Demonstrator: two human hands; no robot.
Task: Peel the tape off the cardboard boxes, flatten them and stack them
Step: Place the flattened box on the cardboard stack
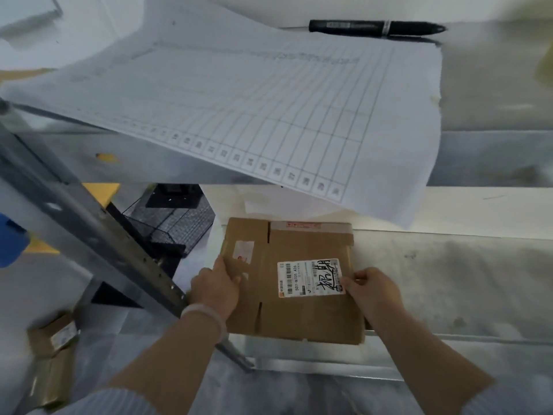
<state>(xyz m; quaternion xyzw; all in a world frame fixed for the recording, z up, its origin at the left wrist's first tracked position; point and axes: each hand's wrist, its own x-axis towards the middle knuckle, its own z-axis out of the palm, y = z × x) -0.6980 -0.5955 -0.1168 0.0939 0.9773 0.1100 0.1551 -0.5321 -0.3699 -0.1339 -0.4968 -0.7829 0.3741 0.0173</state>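
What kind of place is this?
Probably a stockroom or parcel-handling area: a metal rack upright, a printed grid sheet beside a marker pen, and a flat cardboard box bearing a shipping label.

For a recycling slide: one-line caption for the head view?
Flattened cardboard box held by the left hand while the right hand pinches the edge of its shipping label.

One wide-angle view from the person's head faces forward and steeply down. It sits close over a flat box point(290, 280), with both forearms point(179, 354) entering from the bottom edge.
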